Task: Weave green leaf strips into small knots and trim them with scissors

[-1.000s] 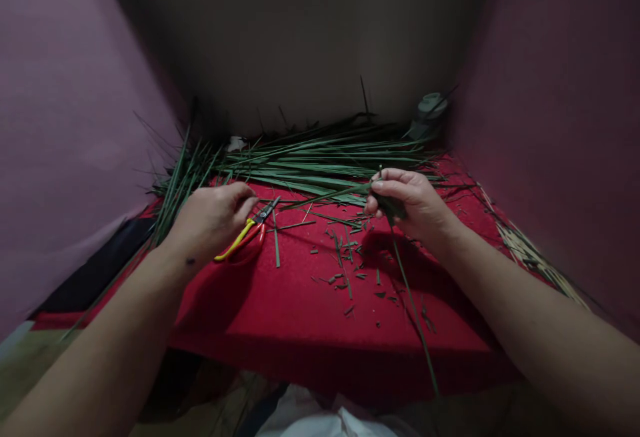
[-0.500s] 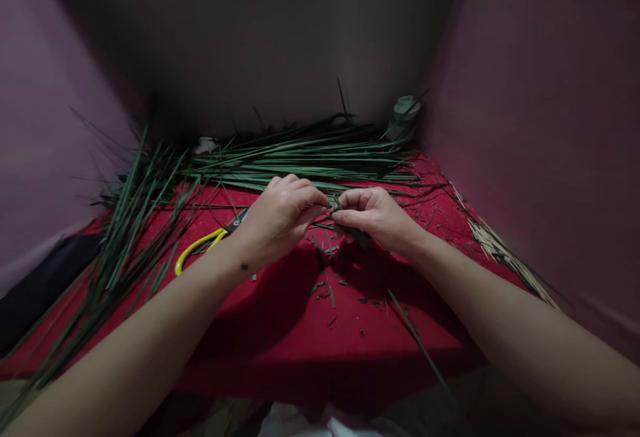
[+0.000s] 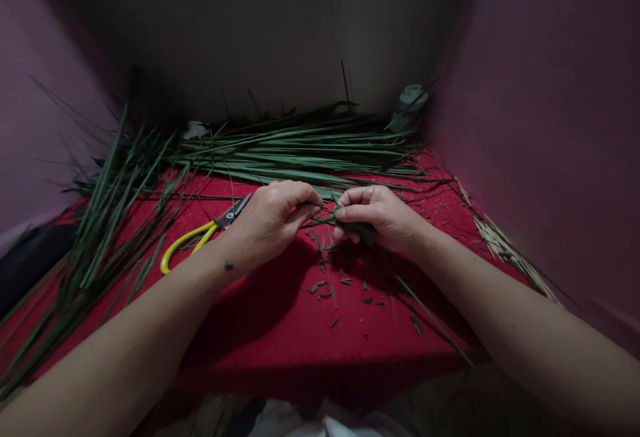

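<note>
My right hand [image 3: 383, 215] is closed round a folded green leaf piece [image 3: 367, 230], its thumb and forefinger pinching the near end. Much of that piece is hidden by the fingers. Just to the left, my left hand [image 3: 283, 217] has thumb and forefinger pressed together on what looks like a thin leaf strip [image 3: 327, 209] running toward the folded piece; the grip itself is hard to see. Scissors with yellow handles [image 3: 187, 240] lie on the red cloth [image 3: 280, 330] beside my left wrist, blades partly behind the hand.
Long green leaves [image 3: 300, 150] lie across the back, and another heap [image 3: 110, 210] spreads down the left side. Small leaf cuttings [image 3: 327, 287] litter the front. A pale bottle [image 3: 410, 107] stands at the back right; thin pale sticks [image 3: 510, 257] lie along the right edge.
My left hand has drawn slightly left, away from my right fingertips. The right hand keeps its hold on the folded leaf piece. The view has shifted a little.
</note>
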Available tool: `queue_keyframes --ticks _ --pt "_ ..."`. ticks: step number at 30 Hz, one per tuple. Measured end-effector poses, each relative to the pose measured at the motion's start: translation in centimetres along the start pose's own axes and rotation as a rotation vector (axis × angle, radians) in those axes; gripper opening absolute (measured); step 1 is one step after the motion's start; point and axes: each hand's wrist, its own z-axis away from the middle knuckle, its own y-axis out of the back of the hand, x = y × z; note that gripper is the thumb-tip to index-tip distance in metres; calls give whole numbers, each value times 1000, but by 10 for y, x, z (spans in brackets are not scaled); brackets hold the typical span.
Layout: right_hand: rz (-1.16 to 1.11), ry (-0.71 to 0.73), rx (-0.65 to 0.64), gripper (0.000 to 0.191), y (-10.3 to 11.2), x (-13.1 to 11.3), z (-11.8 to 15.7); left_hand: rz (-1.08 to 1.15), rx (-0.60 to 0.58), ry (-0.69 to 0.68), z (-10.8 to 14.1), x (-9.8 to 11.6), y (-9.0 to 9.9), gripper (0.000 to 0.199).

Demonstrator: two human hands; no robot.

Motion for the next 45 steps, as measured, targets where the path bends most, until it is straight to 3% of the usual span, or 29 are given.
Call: queue_keyframes --ticks 3,6,13,17,23,26,30,33,38,45 --pt "-17 -31 -25 9 1 0 0 -90 34 -34 1 -7 3 15" --pt "-45 -72 -51 8 2 -1 0 -24 38 20 0 -12 6 14" --pt "-164 -95 -136 5 7 1 -1 319 -17 301 -5 -11 16 15" --pt "-194 -92 -181 4 8 2 -1 497 49 469 -6 -6 23 8" --pt "-188 -98 -224 3 4 0 1 932 148 591 -6 -7 17 5" --pt "-168 -84 -226 3 2 -1 1 1188 126 611 -6 -11 12 3" --pt "-118 -35 -130 5 1 0 1 1424 44 689 -6 -12 9 9" --pt "-94 -33 -108 8 2 1 1 1376 -60 744 -6 -7 10 6" --pt "-44 -46 -97 9 1 0 2 1162 -168 694 -4 -5 11 11" --pt "193 16 20 4 -10 -3 6 908 -203 677 0 1 6 17"
